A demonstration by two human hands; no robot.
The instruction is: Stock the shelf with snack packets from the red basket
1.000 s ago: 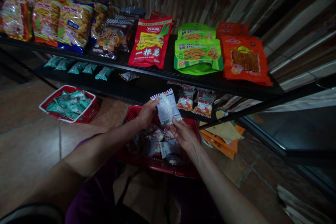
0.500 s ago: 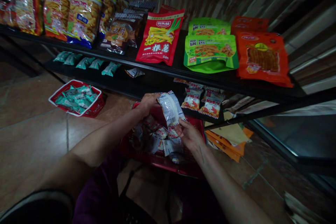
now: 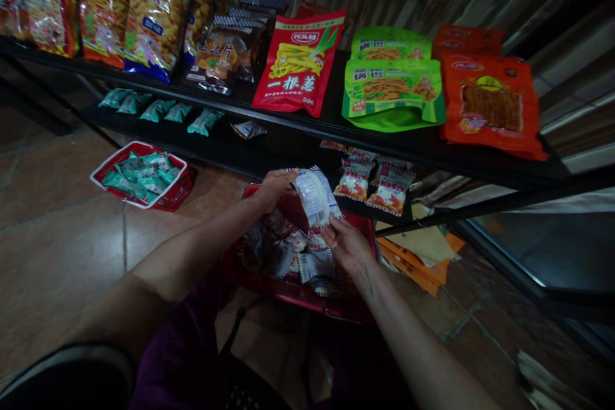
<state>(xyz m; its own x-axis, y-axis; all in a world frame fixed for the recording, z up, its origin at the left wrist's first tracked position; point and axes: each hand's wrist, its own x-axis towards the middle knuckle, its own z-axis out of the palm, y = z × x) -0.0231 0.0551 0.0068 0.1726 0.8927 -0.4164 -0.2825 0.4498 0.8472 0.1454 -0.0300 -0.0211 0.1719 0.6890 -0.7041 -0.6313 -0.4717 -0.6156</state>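
Note:
Between my two hands is a small snack packet [image 3: 314, 197], its printed back with a barcode facing me. My left hand [image 3: 277, 187] pinches its upper left corner, and my right hand [image 3: 346, 241] grips its lower right corner. Below them stands a red basket [image 3: 358, 230] holding several more snack packets [image 3: 314, 264]. Just beyond, on the lower shelf, matching packets [image 3: 388, 187] with red and white fronts stand in short rows.
The black shelf [image 3: 298, 125] carries large snack bags, among them a red bag [image 3: 300, 64], green pouches [image 3: 394, 93] and orange packs [image 3: 492, 106]. A smaller red basket [image 3: 175, 195] with teal packets sits on the floor at left. Orange and tan papers [image 3: 423, 250] lie at right.
Both hands keep hold of the snack packet, which has barely moved. The shelf goods appear slightly shifted as my view moves a little.

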